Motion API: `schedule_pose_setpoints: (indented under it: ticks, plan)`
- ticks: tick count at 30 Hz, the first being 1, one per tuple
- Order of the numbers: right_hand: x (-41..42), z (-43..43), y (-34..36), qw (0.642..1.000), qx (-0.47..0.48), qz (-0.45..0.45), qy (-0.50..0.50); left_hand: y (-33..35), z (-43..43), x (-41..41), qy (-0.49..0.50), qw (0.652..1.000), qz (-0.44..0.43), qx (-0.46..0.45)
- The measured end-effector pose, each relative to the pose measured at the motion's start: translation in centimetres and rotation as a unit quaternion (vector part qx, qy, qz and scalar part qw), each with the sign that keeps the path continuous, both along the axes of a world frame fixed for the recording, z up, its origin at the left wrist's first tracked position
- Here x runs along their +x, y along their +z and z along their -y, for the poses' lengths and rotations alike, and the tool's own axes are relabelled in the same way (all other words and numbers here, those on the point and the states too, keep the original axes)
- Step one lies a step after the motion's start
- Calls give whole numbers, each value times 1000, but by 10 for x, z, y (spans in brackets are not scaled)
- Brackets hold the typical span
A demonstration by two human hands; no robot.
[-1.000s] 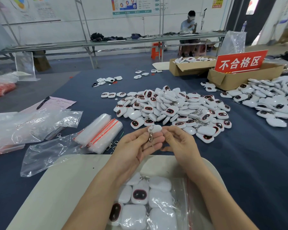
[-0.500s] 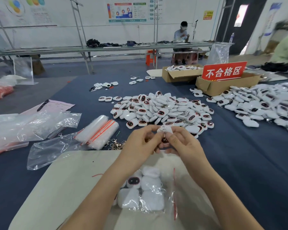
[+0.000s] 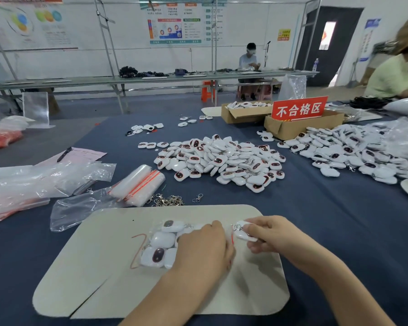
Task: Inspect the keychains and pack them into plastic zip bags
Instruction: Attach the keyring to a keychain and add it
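Right now my right hand is pinching one white keychain between thumb and fingers, and its metal ring is pointing toward the other hand. My left hand is lying knuckles-up on the mouth end of the zip bag, with the fingers bending down onto the plastic. I cannot tell whether they are gripping it. The bag is sitting on the beige mat and is holding several white keychains, two of them showing dark faces. The pinched keychain is hovering just beside the bag's red zip strip. Beyond the mat, loose metal clasps, a bundle of empty zip bags and a big keychain pile are lying on the blue desk.
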State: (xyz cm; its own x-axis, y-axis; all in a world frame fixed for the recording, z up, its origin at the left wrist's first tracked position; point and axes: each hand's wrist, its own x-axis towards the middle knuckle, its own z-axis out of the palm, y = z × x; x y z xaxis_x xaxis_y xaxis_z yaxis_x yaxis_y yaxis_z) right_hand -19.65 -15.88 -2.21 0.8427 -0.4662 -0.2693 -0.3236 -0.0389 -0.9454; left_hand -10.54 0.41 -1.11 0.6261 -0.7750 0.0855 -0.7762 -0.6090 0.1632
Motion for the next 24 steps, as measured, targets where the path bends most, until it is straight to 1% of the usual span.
schedule_pose_setpoints:
  ticks: [5, 9, 12, 15, 19, 22, 24]
  plan:
    - [-1, -10, 4, 998, 43, -6, 44, 1, -5, -2, 23, 999, -9, -44]
    - [5, -22, -1, 996, 81, 25, 28, 1, -8, -5, 20, 998, -7, -57]
    - [10, -27, -2, 997, 76, 24, 24, 2, -10, -6, 1, 998, 5, -57]
    - [12, -26, -3, 996, 82, 18, 13, 5, -12, -2, -27, 995, -43, -84]
    - [11, -25, -4, 996, 83, 15, 24, 10, -22, 24, -18, 974, -145, -171]
    - [12, -27, -5, 997, 58, 9, 41, 11, -35, 61, 41, 947, -183, -262]
    - [13, -27, -5, 998, 27, 4, 48, 8, -44, 83, 79, 921, -207, -319]
